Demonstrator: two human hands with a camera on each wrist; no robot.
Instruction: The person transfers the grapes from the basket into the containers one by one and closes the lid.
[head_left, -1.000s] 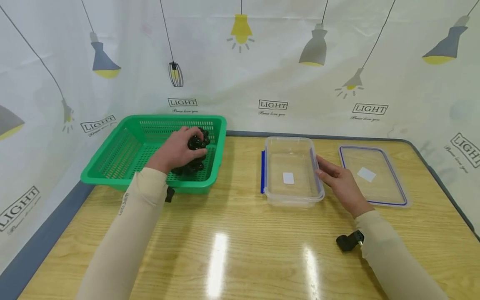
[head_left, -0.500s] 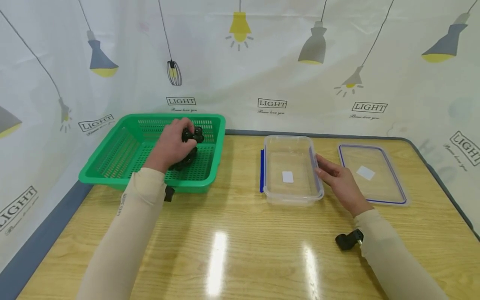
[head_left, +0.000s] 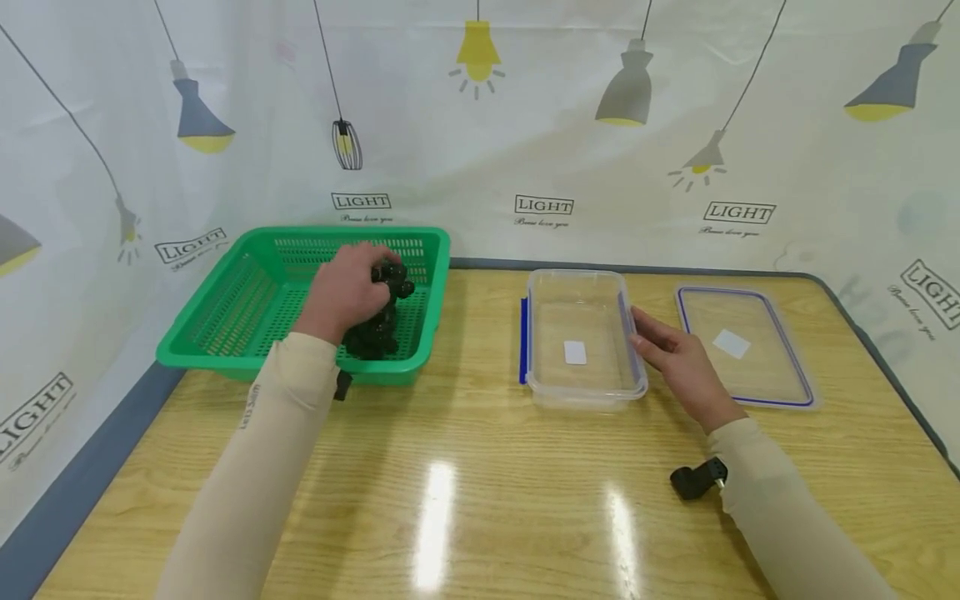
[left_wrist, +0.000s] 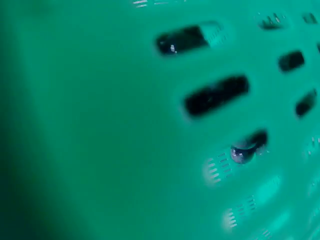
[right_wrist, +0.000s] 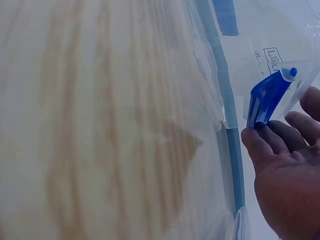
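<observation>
Your left hand (head_left: 348,287): fingers curled round the upper part of a dark, glossy bunch (head_left: 372,340) of round pieces, inside the green basket (head_left: 386,367) toward its right wall. Can't tell whether the bunch bears on the floor. Basket covers the table's (head_left: 525,475) far left corner. Your right hand (head_left: 684,367): fingers loosely extended, touching the right side of the clear container (head_left: 585,393) and its blue flap (right_wrist: 270,97), near the far edge. Clear lid (head_left: 765,367) lies flat toward the far right corner.
</observation>
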